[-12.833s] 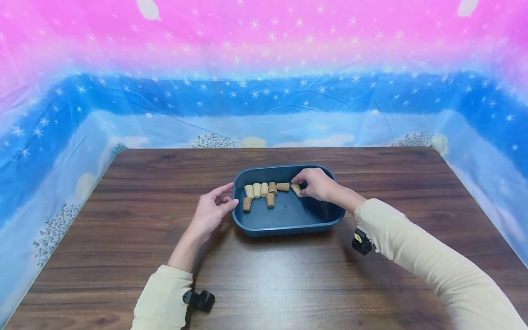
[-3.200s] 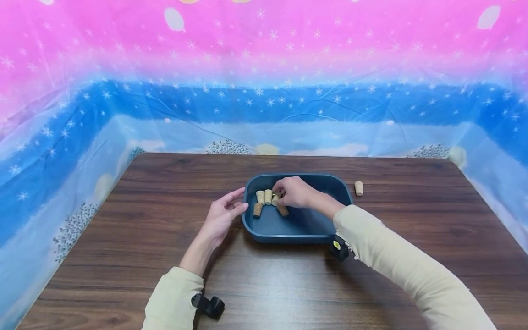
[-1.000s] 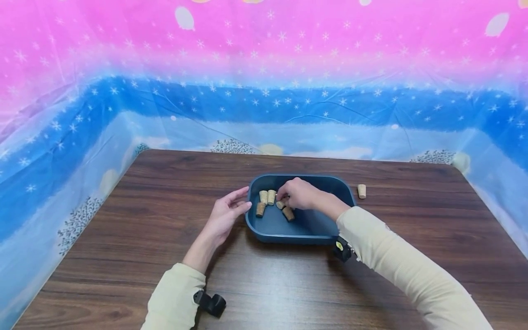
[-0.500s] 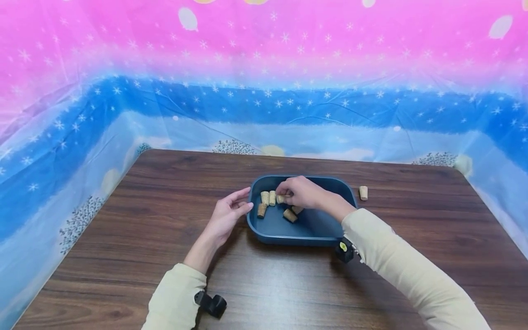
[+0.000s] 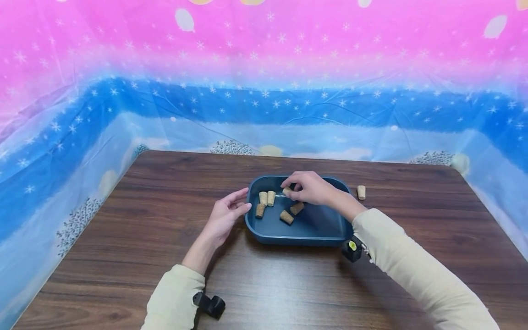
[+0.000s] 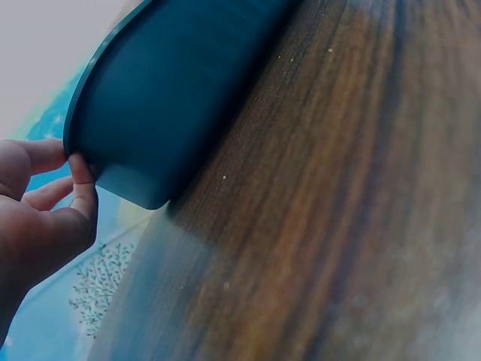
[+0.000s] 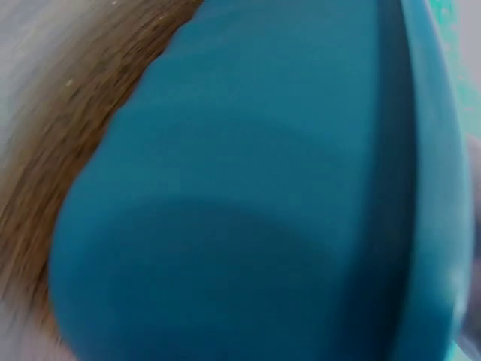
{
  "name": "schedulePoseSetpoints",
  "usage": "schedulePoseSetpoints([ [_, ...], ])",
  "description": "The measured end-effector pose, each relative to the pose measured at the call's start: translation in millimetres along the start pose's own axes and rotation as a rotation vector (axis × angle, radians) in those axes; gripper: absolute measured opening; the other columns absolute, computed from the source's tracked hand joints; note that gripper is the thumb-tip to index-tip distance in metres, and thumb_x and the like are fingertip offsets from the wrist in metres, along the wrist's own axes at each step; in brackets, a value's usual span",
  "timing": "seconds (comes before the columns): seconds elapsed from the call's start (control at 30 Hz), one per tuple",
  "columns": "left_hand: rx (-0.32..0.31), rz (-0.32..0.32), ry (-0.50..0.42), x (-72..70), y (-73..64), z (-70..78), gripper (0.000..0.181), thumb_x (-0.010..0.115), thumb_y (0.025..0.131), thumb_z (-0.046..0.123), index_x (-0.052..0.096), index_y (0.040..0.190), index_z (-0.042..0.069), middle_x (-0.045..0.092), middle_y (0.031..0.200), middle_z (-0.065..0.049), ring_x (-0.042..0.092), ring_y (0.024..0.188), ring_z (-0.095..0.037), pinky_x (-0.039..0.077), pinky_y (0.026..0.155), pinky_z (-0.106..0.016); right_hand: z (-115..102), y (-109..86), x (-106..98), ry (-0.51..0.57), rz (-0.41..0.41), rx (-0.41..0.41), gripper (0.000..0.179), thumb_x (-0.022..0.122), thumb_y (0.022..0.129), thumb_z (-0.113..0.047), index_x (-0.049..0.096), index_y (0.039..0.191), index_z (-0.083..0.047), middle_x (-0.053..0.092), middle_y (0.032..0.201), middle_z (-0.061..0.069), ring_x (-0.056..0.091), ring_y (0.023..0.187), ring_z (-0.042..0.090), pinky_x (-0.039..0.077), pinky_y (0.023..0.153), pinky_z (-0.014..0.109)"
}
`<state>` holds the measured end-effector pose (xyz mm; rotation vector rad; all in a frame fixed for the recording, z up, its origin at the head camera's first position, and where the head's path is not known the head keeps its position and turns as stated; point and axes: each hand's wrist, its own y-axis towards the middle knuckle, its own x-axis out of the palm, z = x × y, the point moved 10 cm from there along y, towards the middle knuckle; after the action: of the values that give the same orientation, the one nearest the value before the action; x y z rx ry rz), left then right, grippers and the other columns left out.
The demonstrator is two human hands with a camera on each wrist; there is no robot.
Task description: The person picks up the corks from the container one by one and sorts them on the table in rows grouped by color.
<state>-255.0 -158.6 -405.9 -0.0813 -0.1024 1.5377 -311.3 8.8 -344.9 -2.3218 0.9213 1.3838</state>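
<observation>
A dark blue plastic basin [image 5: 272,228] stands on the table, with several tapered cork stoppers in it. Between thumb and fingers my right hand [image 5: 312,188] pinches a pale cork stopper [image 5: 286,190], over the basin's far side. Below that hand lie two brown stoppers, one [image 5: 297,208] beside the other [image 5: 286,217]. At the left end two pale stoppers [image 5: 267,198] sit side by side, a brown one [image 5: 260,211] in front of them. My left hand [image 5: 222,215] touches the basin's left end with extended fingers. The right wrist view shows mostly the basin's outer wall [image 7: 225,150].
One pale cork stopper [image 5: 361,192] stands on the wooden table [image 5: 185,178], right of the basin. A printed cloth [image 5: 247,101] hangs behind the table and along its sides.
Since half a second ago my right hand has lifted the pale stopper and drawn it back to the right. Earlier the stoppers formed a row; one now stands outside the basin. My left hand stays.
</observation>
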Motion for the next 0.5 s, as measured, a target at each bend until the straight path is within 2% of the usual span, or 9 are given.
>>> schedulePoseSetpoints([
  [0.23, 0.001, 0.002, -0.002, -0.6, 0.3, -1.2, 0.046, 0.059, 0.095, 0.001, 0.049, 0.140, 0.002, 0.050, 0.138, -0.016, 0.052, 0.114, -0.027, 0.044, 0.099, -0.035, 8, -10.1, -1, 0.005, -0.001, 0.007, 0.026, 0.062, 0.095, -0.011, 0.066, 0.118, 0.000, 0.061, 0.112, 0.013, 0.064, 0.091, 0.022, 0.053, 0.073, 0.034],
  [0.5, 0.005, 0.009, -0.015, 1.1, 0.8, -0.7, 0.047, 0.059, 0.094, -0.001, 0.049, 0.139, 0.000, 0.051, 0.136, -0.018, 0.053, 0.111, -0.026, 0.047, 0.093, -0.028, 26, -22.0, 6, -0.028, -0.066, 0.109, 0.035, 0.070, 0.088, -0.008, 0.065, 0.122, -0.001, 0.060, 0.120, 0.015, 0.064, 0.094, 0.022, 0.053, 0.075, 0.034],
])
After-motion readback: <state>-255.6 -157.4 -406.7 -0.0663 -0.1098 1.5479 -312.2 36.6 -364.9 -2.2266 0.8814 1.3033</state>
